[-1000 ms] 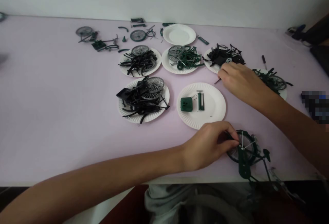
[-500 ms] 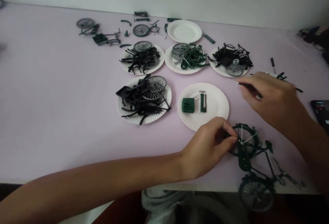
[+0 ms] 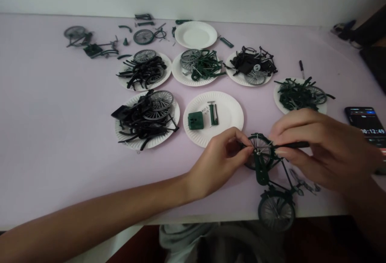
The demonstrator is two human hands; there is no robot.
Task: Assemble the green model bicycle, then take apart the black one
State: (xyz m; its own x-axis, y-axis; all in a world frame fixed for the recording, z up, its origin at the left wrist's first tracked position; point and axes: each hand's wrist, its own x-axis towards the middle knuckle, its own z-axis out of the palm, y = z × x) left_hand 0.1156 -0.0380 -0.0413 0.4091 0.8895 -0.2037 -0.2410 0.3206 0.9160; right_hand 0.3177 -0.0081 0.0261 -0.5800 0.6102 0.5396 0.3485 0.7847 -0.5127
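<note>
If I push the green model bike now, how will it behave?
The green model bike is probably light, given its thin frame tubes. It may tip, since its front wheel reaches past the table edge. Fine spokes look fragile.

The model bicycle [image 3: 261, 172] at lower right looks to me like smooth dark green plastic, with thin, bright rods of a metallic sheen across its rear wheel. The screwdriver [image 3: 294, 145] there shows a dark plastic-looking handle and a slim metal shaft. Mid-frame, the white plate [image 3: 230, 114] seems to be matt paper with a fluted rim; the green box [image 3: 196, 120] on it looks like moulded plastic. The phone [image 3: 362, 122], far right, has a smooth glassy screen, and soft grey cloth [image 3: 185, 239] creases at bottom centre.
</note>
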